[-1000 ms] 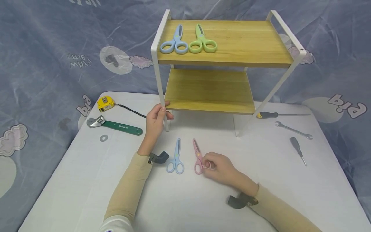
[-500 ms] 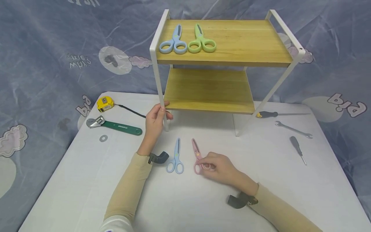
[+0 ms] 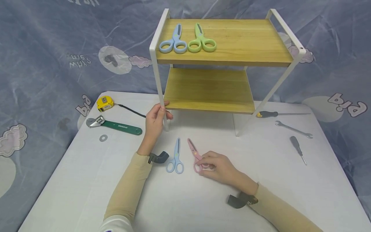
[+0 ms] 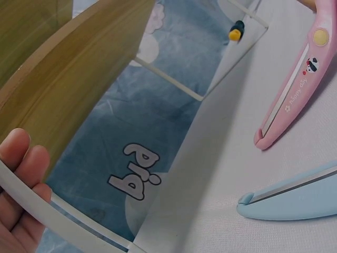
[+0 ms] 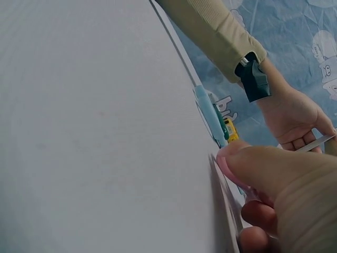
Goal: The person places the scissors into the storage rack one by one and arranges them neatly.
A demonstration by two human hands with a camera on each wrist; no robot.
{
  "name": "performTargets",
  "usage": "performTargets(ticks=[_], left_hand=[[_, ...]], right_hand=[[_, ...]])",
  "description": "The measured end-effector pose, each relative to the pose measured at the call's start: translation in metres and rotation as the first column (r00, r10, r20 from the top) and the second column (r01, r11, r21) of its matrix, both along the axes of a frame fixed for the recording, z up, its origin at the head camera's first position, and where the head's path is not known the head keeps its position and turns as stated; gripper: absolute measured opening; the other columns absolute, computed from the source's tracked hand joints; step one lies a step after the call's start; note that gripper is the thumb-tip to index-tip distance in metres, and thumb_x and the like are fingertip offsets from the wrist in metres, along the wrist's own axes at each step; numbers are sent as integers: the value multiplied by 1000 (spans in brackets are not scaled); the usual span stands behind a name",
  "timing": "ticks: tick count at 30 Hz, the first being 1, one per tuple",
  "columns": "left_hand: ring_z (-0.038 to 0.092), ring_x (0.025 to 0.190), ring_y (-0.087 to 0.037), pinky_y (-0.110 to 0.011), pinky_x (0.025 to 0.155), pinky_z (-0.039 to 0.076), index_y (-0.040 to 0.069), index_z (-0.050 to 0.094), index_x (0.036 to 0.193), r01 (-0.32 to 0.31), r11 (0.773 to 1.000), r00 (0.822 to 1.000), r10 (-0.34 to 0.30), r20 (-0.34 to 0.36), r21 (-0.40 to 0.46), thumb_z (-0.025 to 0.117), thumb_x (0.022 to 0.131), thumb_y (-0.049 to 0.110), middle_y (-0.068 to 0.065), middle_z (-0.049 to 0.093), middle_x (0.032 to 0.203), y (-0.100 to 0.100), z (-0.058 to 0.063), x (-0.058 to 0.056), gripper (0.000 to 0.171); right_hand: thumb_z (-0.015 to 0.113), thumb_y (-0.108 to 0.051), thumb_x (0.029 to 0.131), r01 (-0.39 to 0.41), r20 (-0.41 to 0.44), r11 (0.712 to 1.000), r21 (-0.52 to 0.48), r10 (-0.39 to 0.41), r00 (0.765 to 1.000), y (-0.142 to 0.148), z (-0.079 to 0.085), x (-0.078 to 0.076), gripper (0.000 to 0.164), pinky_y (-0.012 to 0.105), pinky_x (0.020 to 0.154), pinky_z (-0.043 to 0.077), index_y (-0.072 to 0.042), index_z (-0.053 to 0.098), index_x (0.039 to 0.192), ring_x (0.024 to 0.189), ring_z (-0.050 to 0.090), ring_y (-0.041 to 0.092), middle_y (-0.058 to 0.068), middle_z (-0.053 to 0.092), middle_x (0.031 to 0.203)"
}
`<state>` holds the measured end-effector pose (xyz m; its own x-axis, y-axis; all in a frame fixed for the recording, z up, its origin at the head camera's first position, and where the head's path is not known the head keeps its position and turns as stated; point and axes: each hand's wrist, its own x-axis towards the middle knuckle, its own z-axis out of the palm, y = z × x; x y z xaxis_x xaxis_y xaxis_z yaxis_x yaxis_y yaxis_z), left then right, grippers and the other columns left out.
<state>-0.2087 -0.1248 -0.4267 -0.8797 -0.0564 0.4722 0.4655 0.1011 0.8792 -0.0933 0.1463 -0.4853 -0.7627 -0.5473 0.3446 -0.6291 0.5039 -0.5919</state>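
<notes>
My left hand (image 3: 155,120) grips the white front-left leg of a two-tier shelf (image 3: 226,40) at the lower board's corner. Close in front of the shelf, my right hand (image 3: 218,167) pinches the handle loops of pink scissors (image 3: 192,147) between thumb and fingers; part of the handle is covered. Their blades point toward the shelf and slant left, as the left wrist view also shows. Beside them on the white table lies a pair of light blue scissors (image 3: 177,154). Another blue pair (image 3: 176,36) and green scissors (image 3: 200,33) lie side by side on the upper board.
Toward the table's left are a yellow tape measure (image 3: 105,103), a green-handled adjustable wrench (image 3: 123,127) and a metal washer (image 3: 103,138). At right lie a long screwdriver (image 3: 269,114), an open-end wrench (image 3: 294,129) and a short screwdriver (image 3: 296,145). Printed grey-blue cloth (image 3: 43,38) hangs behind.
The pink scissors' blades have swung left, and my right fingers have shifted slightly left over the handle. My left hand stays on the shelf leg.
</notes>
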Motion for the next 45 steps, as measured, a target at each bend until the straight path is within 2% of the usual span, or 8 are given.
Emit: performTargets(ticks=[6, 11, 16, 20, 24, 29, 40, 45], left_hand=[[72, 71, -21, -25, 80, 55, -6, 65, 123, 2, 1000, 1000, -2, -5, 15, 47, 107, 13, 2, 70, 70, 0, 0, -1, 30], [71, 71, -21, -24, 81, 55, -7, 65, 123, 3, 1000, 1000, -3, -8, 12, 47, 107, 12, 2, 70, 70, 0, 0, 0, 30], [71, 72, -22, -24, 82, 55, -7, 64, 124, 6, 1000, 1000, -6, -1, 11, 48, 107, 12, 0, 70, 71, 1, 1, 1, 30], [71, 72, -23, -25, 83, 55, -7, 64, 124, 4, 1000, 1000, -4, -1, 8, 48, 108, 12, 1, 70, 71, 1, 1, 1, 30], [71, 72, -23, -25, 84, 54, -6, 65, 124, 4, 1000, 1000, -4, 0, 8, 48, 108, 13, 2, 70, 70, 1, 1, 1, 30], [71, 72, -23, -25, 83, 54, -6, 65, 124, -1, 1000, 1000, 1, 6, 2, 47, 108, 13, 0, 70, 71, 1, 1, 1, 30], [71, 74, -28, -23, 84, 54, -8, 63, 127, 1, 1000, 999, -1, 33, -3, 46, 108, 8, -10, 71, 73, 0, 2, 1, 30], [71, 73, -23, -22, 81, 55, -6, 64, 126, -1, 1000, 999, 1, 40, 0, 45, 108, 8, -8, 71, 73, 1, 2, 1, 29]], right_hand=[[90, -15, 74, -10, 16, 1000, -12, 10, 1000, 0, 1, 0, 28, 17, 65, 52, -17, 81, 100, 75, 59, 2, 0, 75, 102], [88, -15, 76, -12, -12, 1000, -21, 12, 1000, 0, -2, -1, 25, 18, 64, 51, -17, 82, 100, 75, 62, 4, 2, 78, 105], [88, -13, 76, -14, -48, 1000, -17, 13, 999, 1, -3, -1, 25, 27, 73, 59, -17, 82, 100, 91, 75, 19, 6, 79, 110], [88, -12, 76, -28, -64, 999, -30, 26, 998, 2, -4, -2, 26, 36, 80, 61, -17, 82, 101, 102, 76, 27, 8, 78, 114], [89, -11, 75, -39, -75, 998, -58, 35, 997, 2, -4, -3, 26, 24, 71, 58, -16, 83, 99, 92, 74, 19, 6, 79, 109], [88, -10, 75, -45, -61, 995, -88, 39, 997, 2, -6, -4, 24, 13, 64, 49, -15, 83, 97, 77, 63, 7, 3, 78, 101], [87, -7, 76, -28, -17, 997, -70, 27, 1000, 1, -3, -1, 23, 17, 65, 52, -15, 82, 97, 79, 63, 5, 2, 77, 101], [86, -7, 76, -27, -18, 998, -60, 26, 999, 1, -2, -1, 23, 16, 64, 52, -15, 82, 97, 77, 62, 3, 3, 77, 101]])
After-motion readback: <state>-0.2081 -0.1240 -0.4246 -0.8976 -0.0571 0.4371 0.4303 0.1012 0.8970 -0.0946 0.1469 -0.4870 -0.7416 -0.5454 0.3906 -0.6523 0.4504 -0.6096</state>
